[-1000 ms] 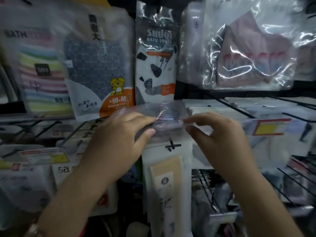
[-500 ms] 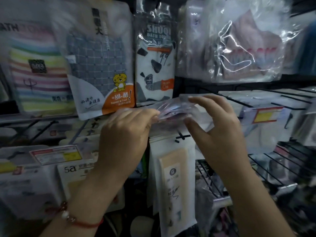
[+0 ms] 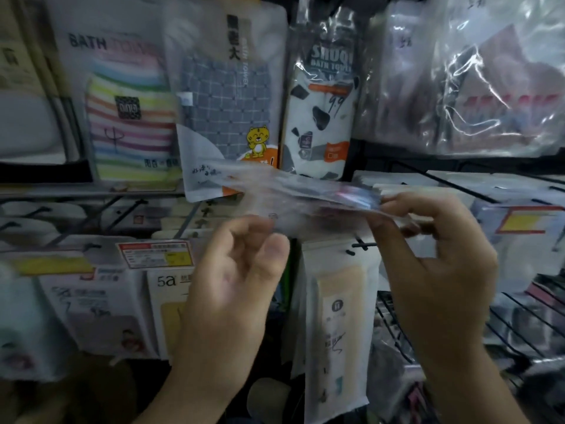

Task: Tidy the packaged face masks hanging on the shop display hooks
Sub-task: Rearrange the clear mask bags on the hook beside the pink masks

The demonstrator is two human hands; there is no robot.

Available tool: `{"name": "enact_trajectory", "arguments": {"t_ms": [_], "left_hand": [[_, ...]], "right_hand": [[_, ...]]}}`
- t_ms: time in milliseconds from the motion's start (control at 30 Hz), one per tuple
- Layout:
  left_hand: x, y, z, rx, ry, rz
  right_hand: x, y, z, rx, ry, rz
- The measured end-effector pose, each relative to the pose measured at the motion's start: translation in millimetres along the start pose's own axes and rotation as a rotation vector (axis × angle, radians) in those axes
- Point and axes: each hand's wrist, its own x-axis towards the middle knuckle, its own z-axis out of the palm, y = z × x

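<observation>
At centre frame, a clear packet point(image 3: 305, 200) is held nearly flat and edge-on in front of the display, blurred, contents not readable. Right hand point(image 3: 440, 270) at 3 o'clock of the packet pinches its right end, fingers point(image 3: 406, 203) curled over the top edge, thumb underneath. Left hand point(image 3: 238, 289) at 7 o'clock of the packet, palm facing the camera, fingers loosely bent and slightly apart; fingertips reach the packet's lower left edge but blur hides whether they grip it, cannot tell.

At 12 o'clock of the packet hang towel packs: striped towel pack point(image 3: 128, 130) to the left, grey checked towel pack point(image 3: 226, 96) with a yellow tiger, black-and-white towel pack point(image 3: 324, 96) right of it. At 1 to 2 o'clock, shiny plastic bags point(image 3: 489, 87) with pinkish fabric inside, blurred.

At 6 o'clock of the packet, a white pack point(image 3: 336, 316) with a beige panel hangs on a hook point(image 3: 363, 244). At 8 o'clock, a price tag point(image 3: 156, 255) with a yellow patch, boxed packs point(image 3: 101, 307) below it. At 3 o'clock, another price tag point(image 3: 526, 220) in red and yellow, with wire hooks point(image 3: 513, 316) below
</observation>
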Motion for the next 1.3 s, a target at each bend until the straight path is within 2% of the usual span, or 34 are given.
{"name": "enact_trajectory", "arguments": {"t_ms": [67, 133, 200, 300, 433, 533, 733, 833, 900, 1033, 1133, 1200, 1300], "left_hand": [[2, -2, 1, -0.312, -0.181, -0.301], [5, 1, 4, -0.467, -0.284, -0.359], [6, 2, 7, -0.54, -0.24, -0.38], [13, -2, 6, -0.537, -0.07, -0.457], [17, 0, 4, -0.487, 0.103, -0.379], [16, 3, -1, -0.397, 0.149, -0.291], [-2, 13, -9, -0.19, -0.054, -0.245], [-13, 17, -2, -0.18, -0.158, -0.271], [-16, 17, 3, -0.164, -0.217, -0.31], [-17, 13, 8, -0.076, -0.323, -0.335], [-6, 16, 11, -0.058, -0.284, -0.364], [10, 23, 10, -0.02, -0.26, -0.284], [38, 37, 13, 0.198, -0.246, -0.013]], "right_hand": [[-11, -11, 1, 0.007, -0.014, -0.044], [-26, -18, 3, 0.01, -0.067, -0.079], [-40, -21, 7, -0.006, -0.125, -0.078], [-53, -23, 13, -0.034, -0.227, -0.052], [-62, -30, 11, -0.036, -0.454, 0.007], [-58, -33, 1, 0.007, -0.481, 0.107], [-21, -27, -22, 0.062, -0.273, 0.384], [-3, -26, -35, 0.4, -0.336, 0.649], [3, -23, -41, 0.571, -0.354, 0.759], [3, -14, -48, 0.634, -0.319, 0.826], [0, -8, -55, 0.648, -0.303, 0.845], [-1, -4, -59, 0.617, -0.29, 0.816], [-2, 2, -65, 0.594, -0.314, 0.762]]}}
